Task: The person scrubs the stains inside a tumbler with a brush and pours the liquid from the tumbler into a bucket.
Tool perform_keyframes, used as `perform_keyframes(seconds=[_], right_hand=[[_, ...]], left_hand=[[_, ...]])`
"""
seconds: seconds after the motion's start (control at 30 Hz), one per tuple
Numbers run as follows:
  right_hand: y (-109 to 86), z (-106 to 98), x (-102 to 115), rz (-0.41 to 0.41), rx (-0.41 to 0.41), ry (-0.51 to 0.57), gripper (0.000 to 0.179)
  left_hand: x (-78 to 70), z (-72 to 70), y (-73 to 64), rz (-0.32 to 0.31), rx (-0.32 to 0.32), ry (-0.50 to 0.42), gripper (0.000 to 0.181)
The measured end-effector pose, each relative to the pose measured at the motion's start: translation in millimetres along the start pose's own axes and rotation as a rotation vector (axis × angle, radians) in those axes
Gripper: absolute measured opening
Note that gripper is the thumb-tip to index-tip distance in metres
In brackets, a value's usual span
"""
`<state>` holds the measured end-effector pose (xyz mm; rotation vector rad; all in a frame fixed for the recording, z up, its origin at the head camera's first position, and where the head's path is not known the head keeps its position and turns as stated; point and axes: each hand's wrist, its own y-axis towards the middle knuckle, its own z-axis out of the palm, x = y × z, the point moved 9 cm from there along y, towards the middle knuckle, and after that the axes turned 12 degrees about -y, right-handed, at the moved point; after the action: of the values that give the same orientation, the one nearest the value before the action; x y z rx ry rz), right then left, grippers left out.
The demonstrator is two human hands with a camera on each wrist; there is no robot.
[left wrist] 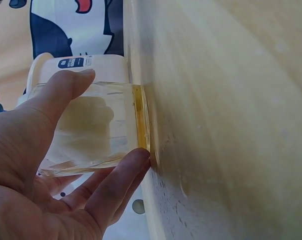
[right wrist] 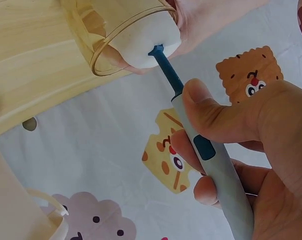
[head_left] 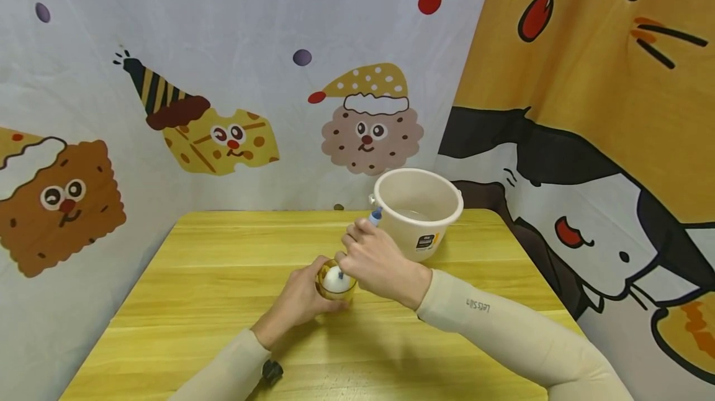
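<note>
My left hand [head_left: 301, 295] grips an amber-tinted drinking glass [left wrist: 125, 125], thumb on one side and fingers on the other. In the left wrist view the glass's base is close to the table surface; I cannot tell if it touches. My right hand [head_left: 382, 261] holds a cup brush by its grey-blue handle [right wrist: 218, 172]. The brush's white sponge head [right wrist: 143, 40] sits inside the glass at the mouth, its dark blue neck [right wrist: 168, 72] coming out at a slant. In the head view the right hand is just right of the glass, partly over its rim.
A cream plastic bucket [head_left: 404, 236] with a dark label stands behind the right hand, near the table's back edge. The wooden table [head_left: 223, 277] has water drops on it in the left wrist view. Cartoon-printed cloth [head_left: 251, 28] hangs behind and at the sides.
</note>
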<state>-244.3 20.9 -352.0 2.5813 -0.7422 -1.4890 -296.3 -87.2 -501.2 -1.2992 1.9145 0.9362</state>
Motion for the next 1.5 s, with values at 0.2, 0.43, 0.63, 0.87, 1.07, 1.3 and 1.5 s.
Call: perform_keyframes(seconds=[0.2,0.43,0.63,0.87,1.07,1.3,1.5], right_hand=[[0.9,2.3,-0.8,0.003,0.017,0.002,0.016],[1.1,5.9,-2.2,0.017,0.035,0.009,0.015],[1.3,6.2,-3.3,0.033,0.031,0.02,0.015],[2.1,7.8,-3.8,0.04,0.042,0.023,0.014],[1.9,10.4,-4.9,0.06,0.039,0.022,0.015],[-2.5,35.1,0.7,0.081,0.0,0.009,0.014],[0.0,19.4,-6.7,0.096,0.053,0.008,0.017]], left_hand=[[2.3,0.8,1.1,-0.004,0.0,-0.002,0.081],[2.3,0.1,1.7,-0.013,0.002,-0.002,0.08],[3.0,0.6,1.8,-0.012,0.005,0.003,0.08],[3.7,0.7,1.8,-0.02,0.004,0.002,0.081],[4.0,0.7,1.6,-0.019,0.005,-0.001,0.08],[3.3,0.8,0.6,-0.01,0.001,0.007,0.08],[0.8,0.6,0.7,0.01,-0.005,0.012,0.078]])
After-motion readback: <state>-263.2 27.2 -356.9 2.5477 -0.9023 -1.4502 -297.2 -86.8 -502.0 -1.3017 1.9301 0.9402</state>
